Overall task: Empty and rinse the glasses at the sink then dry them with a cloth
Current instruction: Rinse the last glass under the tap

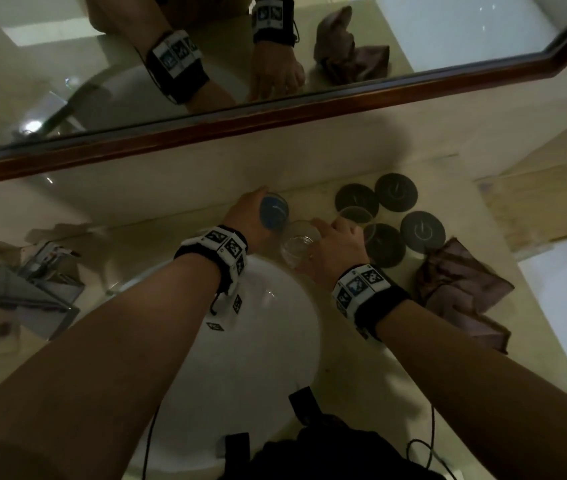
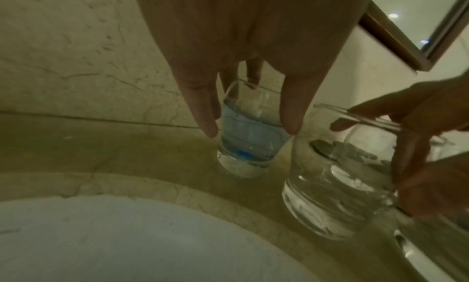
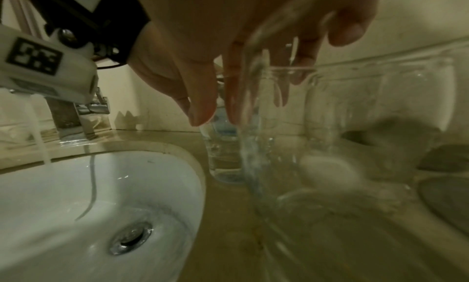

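My left hand (image 1: 245, 216) reaches down over the blue-tinted glass (image 1: 274, 213) that stands on the counter (image 1: 361, 375) behind the sink (image 1: 275, 323), close to the wall; the fingers (image 2: 206, 109) hang on both sides of it, but I cannot tell whether they touch the glass. My right hand (image 1: 335, 247) grasps the clear glass (image 1: 297, 245) from above, fingers curled round its rim; whether its base rests on the counter I cannot tell. It sits just beside the blue one, at the basin's far right edge. Two more clear glasses (image 1: 356, 213) stand on dark round coasters (image 1: 396, 192) just right of my right hand, and a crumpled brown cloth (image 1: 459, 289) lies on the counter right of the coasters. The counter is pale, veined stone with a wet sheen, the wall behind it likewise. The sink is white, oval and glossy, with a chrome drain (image 3: 132, 236); water runs from a squarish metal tap (image 3: 73, 113). A wood-framed mirror (image 1: 310, 109) hangs above, and folded grey packets (image 1: 32, 289) lie at the far left of the counter
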A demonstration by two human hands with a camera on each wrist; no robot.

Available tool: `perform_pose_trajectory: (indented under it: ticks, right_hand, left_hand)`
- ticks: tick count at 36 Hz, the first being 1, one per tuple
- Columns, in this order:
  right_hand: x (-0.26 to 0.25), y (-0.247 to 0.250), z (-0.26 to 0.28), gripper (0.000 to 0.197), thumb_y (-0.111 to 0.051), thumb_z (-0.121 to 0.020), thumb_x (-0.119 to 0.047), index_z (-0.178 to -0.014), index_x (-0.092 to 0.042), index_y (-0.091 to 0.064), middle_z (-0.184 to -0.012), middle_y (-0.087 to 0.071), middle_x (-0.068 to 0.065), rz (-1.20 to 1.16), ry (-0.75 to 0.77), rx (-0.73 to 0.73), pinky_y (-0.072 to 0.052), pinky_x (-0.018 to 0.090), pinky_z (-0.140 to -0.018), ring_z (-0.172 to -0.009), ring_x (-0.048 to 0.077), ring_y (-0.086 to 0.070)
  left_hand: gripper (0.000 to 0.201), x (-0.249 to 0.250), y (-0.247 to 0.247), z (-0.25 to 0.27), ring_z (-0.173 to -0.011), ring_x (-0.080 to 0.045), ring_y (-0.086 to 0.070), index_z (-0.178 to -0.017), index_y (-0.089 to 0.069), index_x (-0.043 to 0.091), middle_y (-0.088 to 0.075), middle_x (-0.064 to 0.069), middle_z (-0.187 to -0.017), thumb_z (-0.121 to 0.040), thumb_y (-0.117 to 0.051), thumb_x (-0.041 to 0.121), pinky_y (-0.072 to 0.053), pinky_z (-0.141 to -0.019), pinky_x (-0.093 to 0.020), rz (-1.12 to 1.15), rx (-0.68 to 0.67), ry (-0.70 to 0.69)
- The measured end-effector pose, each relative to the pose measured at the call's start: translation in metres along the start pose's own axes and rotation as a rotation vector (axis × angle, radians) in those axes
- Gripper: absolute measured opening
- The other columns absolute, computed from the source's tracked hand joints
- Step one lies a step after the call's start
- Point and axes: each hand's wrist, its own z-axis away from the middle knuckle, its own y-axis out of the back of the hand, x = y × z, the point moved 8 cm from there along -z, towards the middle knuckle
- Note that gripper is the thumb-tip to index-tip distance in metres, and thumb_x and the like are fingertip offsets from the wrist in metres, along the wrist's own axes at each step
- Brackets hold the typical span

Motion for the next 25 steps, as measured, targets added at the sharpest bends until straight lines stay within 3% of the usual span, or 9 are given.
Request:
perform_pose_trajectory:
  ticks: [5,9,16,19,22,25]
  right_hand:
    - [0.002,-0.002,-0.002,0.054,-0.046,-0.088,-0.063,-0.128,-0.029,-0.057,-0.148,-0.035,-0.004,0.012,-0.008,0.000,-0.027,0.043,-0.099,-0.126,0.027,-0.033]
    - [0.001,-0.001,-0.001,0.051,-0.045,-0.089,-0.060,-0.124,-0.025,-0.059,-0.143,-0.040,-0.001,0.056,-0.003,0.040,-0.030,0.040,-0.093,-0.120,0.027,-0.038]
    - [-0.001,-0.005,-0.001,0.054,-0.042,-0.088,-0.064,-0.123,-0.026,-0.060,-0.138,-0.044,-0.001,0.116,-0.021,0.062,-0.032,0.039,-0.090,-0.118,0.025,-0.040]
    - [-0.002,-0.006,0.001,0.058,-0.040,-0.087,-0.065,-0.128,-0.026,-0.055,-0.135,-0.045,0.001,0.127,-0.032,0.047,-0.033,0.040,-0.090,-0.118,0.025,-0.040]
    - [-0.005,0.000,0.009,0.056,-0.042,-0.087,-0.064,-0.131,-0.030,-0.048,-0.133,-0.044,0.003,0.144,-0.009,0.056,-0.034,0.042,-0.093,-0.119,0.027,-0.039]
    - [-0.009,0.004,0.017,0.051,-0.043,-0.089,-0.059,-0.133,-0.034,-0.045,-0.136,-0.041,0.004,0.163,0.036,0.067,-0.035,0.044,-0.097,-0.122,0.028,-0.037]
  left_hand:
    - [0.088,-0.001,0.001,-0.003,-0.129,-0.032,-0.047,-0.149,-0.031,0.012,-0.041,-0.015,-0.146,-0.077,-0.081,0.018,-0.041,-0.106,-0.039,-0.046,0.046,0.001]
    - [0.073,-0.006,0.006,0.003,-0.112,-0.030,-0.058,-0.133,-0.049,0.014,-0.056,-0.011,-0.129,-0.070,-0.084,0.022,-0.049,-0.097,-0.043,-0.026,0.129,0.018]
    - [0.076,-0.018,0.021,0.031,-0.122,-0.030,-0.052,-0.141,-0.041,0.010,-0.049,-0.012,-0.139,-0.079,-0.080,0.028,-0.044,-0.102,-0.037,0.039,0.233,0.039]
    - [0.069,-0.019,0.031,0.046,-0.114,-0.027,-0.055,-0.134,-0.045,0.011,-0.053,-0.007,-0.130,-0.078,-0.081,0.030,-0.045,-0.091,-0.032,0.058,0.264,0.046]
    - [0.067,-0.021,0.040,0.063,-0.104,-0.021,-0.055,-0.134,-0.045,0.010,-0.051,0.001,-0.118,-0.079,-0.081,0.027,-0.046,-0.087,-0.031,0.139,0.299,0.073]
    - [0.077,-0.025,0.046,0.079,-0.110,-0.023,-0.057,-0.140,-0.040,0.010,-0.054,-0.003,-0.128,-0.078,-0.082,0.028,-0.049,-0.095,-0.034,0.174,0.336,0.102]
